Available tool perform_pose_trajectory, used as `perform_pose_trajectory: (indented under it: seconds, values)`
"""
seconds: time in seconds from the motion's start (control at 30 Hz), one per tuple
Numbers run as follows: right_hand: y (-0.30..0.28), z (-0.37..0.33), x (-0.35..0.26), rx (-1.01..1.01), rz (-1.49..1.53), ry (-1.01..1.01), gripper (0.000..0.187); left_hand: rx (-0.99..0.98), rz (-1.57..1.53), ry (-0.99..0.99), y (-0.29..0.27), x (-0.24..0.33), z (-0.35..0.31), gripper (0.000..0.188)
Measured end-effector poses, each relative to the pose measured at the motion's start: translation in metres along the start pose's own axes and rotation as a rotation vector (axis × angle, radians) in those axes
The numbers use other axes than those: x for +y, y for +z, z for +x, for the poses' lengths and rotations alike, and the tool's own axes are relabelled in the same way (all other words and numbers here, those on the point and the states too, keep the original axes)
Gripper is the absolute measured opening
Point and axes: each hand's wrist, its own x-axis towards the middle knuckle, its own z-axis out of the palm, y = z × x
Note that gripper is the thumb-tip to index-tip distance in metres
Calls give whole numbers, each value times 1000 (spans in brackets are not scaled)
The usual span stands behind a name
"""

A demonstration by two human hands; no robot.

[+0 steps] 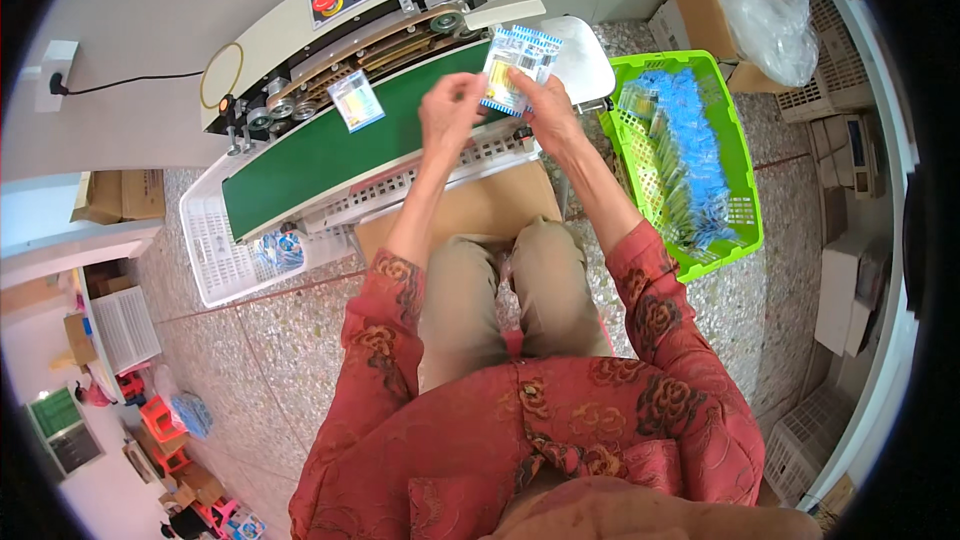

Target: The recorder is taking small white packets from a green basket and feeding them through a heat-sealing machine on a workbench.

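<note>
Already both the left hand [450, 112] and right hand [545, 105] pinch one blue-and-white plastic packet [518, 65] above the green conveyor belt [330, 155]; crooked feeding could jam it.

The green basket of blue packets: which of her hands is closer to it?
Right. The right hand is just left of the green basket, holding a blue packet; the left hand is farther left, over the green belt.

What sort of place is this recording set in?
Probably a small packing workshop. A band sealing machine with a green conveyor belt stands before the seated person, a green basket holds many blue packets, and both hands hold a packet over the belt.
</note>
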Motion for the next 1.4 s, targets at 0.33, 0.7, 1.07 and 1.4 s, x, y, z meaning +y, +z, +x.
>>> perform_pose_trajectory:
  seconds: [0.33,0.7,1.07,1.4]
  values:
    - [-29,24,-20,162,-38,-29,26,-75,-345,-66,29,-8,35,18]
    - [-40,20,-33,104,-315,24,19,72,-469,-217,30,-21,66,18]
    - [-13,40,-28,5,-532,2,19,350,-544,-202,-18,-30,57,15]
    - [8,84,5,-103,-375,166,16,220,-582,-223,-77,-35,-30,24]
